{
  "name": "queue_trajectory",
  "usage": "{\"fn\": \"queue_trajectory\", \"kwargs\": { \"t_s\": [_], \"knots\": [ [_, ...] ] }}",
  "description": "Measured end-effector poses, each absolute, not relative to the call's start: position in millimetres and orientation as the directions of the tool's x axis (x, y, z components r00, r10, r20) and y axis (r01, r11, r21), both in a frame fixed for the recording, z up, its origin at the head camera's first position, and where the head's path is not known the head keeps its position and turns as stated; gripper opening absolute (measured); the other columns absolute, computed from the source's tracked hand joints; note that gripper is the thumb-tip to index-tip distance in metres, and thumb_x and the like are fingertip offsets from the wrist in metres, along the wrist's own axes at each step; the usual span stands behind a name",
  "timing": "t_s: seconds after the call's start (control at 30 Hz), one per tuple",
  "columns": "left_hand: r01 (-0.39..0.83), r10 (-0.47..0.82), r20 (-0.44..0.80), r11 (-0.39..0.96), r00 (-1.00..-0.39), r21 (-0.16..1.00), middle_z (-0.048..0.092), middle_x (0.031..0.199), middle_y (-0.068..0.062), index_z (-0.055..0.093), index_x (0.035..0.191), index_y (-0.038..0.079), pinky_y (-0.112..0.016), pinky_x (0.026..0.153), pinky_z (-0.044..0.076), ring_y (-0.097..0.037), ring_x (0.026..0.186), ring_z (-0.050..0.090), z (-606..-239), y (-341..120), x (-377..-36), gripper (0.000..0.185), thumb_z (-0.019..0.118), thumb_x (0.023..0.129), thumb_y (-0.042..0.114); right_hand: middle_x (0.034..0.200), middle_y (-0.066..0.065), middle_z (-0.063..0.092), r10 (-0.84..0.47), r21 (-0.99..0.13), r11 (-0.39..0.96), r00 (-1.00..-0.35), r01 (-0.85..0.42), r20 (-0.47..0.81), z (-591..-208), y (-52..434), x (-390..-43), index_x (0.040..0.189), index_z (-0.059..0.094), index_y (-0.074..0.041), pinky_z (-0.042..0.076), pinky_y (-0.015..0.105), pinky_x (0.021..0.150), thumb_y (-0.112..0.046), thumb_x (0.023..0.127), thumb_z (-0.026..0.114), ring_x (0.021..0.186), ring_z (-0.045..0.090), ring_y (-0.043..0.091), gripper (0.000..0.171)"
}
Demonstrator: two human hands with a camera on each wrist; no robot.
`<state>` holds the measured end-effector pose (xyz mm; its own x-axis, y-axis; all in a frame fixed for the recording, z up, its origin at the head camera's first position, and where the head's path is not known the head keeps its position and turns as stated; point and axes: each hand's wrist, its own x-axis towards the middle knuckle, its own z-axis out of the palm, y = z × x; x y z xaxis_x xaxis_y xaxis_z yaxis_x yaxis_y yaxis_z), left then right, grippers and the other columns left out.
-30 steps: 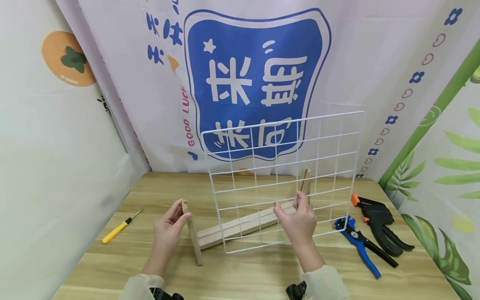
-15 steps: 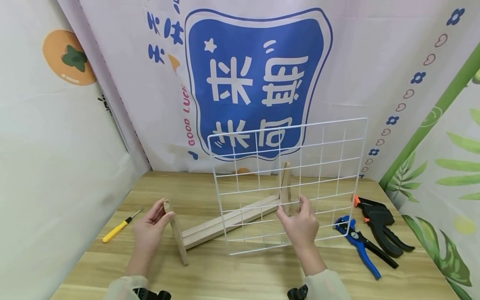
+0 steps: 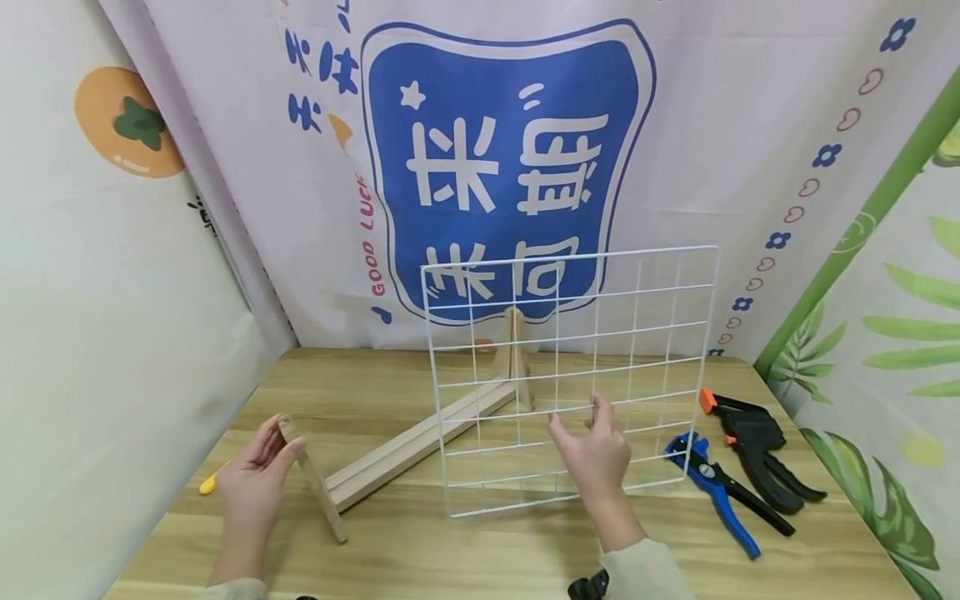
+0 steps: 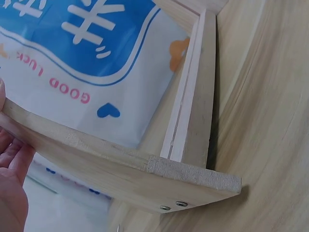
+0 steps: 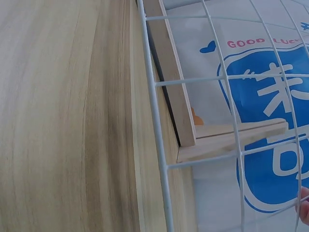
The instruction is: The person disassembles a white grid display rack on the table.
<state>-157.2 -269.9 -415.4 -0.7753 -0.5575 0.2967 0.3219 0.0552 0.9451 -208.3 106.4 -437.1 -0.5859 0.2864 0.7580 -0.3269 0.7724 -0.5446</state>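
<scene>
My left hand (image 3: 251, 492) grips the top of the near upright (image 3: 318, 487) of a pale wooden stand. A grooved crossbar (image 3: 420, 454) runs diagonally back to the far upright (image 3: 514, 350), which has a slot down it. Two screw heads (image 4: 181, 203) show low on the near upright's outer face in the left wrist view. In my right hand (image 3: 600, 458) is a white wire grid panel (image 3: 570, 257), pinched at its lower middle and held upright in front of the stand. In the right wrist view the grid overlaps the crossbar (image 5: 174, 87) and far upright (image 5: 241, 140).
On the right of the wooden table (image 3: 480, 562) lie blue-and-black wire-stripper pliers (image 3: 723, 492) and a black clamp (image 3: 757, 442) with orange tips. The yellow handle (image 3: 208, 483) of a screwdriver shows behind my left hand. A printed curtain (image 3: 697, 125) hangs behind the table.
My left hand has moved left with the near upright, and the whole stand has shifted left and turned more diagonally. The grid has come down slightly in my right hand.
</scene>
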Motion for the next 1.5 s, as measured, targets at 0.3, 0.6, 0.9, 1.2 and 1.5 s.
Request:
{"fn": "queue_trajectory", "kwargs": {
  "t_s": [0.3,0.6,0.9,1.2,1.5],
  "knots": [
    [0.400,-0.581,0.363,0.069,-0.728,0.914,0.062,0.116,-0.008,0.061,0.117,0.006,-0.019,0.081,0.051,-0.015,0.103,0.061,-536.3,-363.3,-207.4,0.056,0.079,0.064,-0.001,0.059,0.016,0.063,0.272,-0.525,0.779,-0.571,-0.343,0.775,-442.3,104.7,-215.7,0.105,0.057,0.010,0.041,0.026,0.035,-0.025,0.061,0.077,0.044,0.054,0.022,0.059],
    [0.396,-0.673,0.348,0.088,-0.653,0.914,0.064,0.111,-0.007,0.064,0.114,0.007,-0.019,0.078,0.052,-0.015,0.099,0.063,-538.5,-375.2,-196.8,0.056,0.081,0.061,0.000,0.054,0.011,0.058,0.240,-0.500,0.805,-0.596,-0.319,0.767,-454.7,103.3,-221.7,0.113,0.054,0.016,0.028,0.015,0.035,-0.025,0.064,0.076,0.039,0.034,0.007,0.067],
    [0.435,-0.681,0.397,0.126,-0.615,0.892,0.069,0.099,0.004,0.061,0.112,-0.004,-0.014,0.073,0.052,-0.003,0.087,0.066,-485.5,-337.4,-159.3,0.052,0.077,0.064,-0.009,0.054,0.008,0.057,0.236,-0.518,0.810,-0.658,-0.273,0.716,-461.1,97.8,-222.9,0.115,0.052,0.015,0.027,0.013,0.034,-0.026,0.066,0.075,0.039,0.039,0.008,0.069],
    [0.338,-0.748,0.269,0.063,-0.607,0.939,0.067,0.081,0.021,0.062,0.110,-0.002,-0.008,0.068,0.051,0.006,0.076,0.064,-421.2,-283.8,-121.8,0.049,0.076,0.064,-0.010,0.050,0.004,0.044,0.230,-0.542,0.831,-0.809,-0.126,0.541,-466.8,93.8,-225.1,0.126,0.044,0.009,0.018,0.013,0.031,-0.031,0.073,0.069,0.038,0.018,0.004,0.071],
    [0.368,-0.771,0.314,0.111,-0.554,0.923,0.069,0.078,0.017,0.062,0.105,-0.011,-0.009,0.065,0.052,0.003,0.073,0.065,-426.5,-288.6,-118.5,0.047,0.076,0.061,-0.013,0.046,-0.004,0.031,0.242,-0.544,0.838,-0.863,-0.045,0.445,-477.1,95.3,-231.5,0.128,0.041,0.008,0.019,0.014,0.030,-0.033,0.075,0.067,0.036,0.023,0.008,0.072]
  ]
}}
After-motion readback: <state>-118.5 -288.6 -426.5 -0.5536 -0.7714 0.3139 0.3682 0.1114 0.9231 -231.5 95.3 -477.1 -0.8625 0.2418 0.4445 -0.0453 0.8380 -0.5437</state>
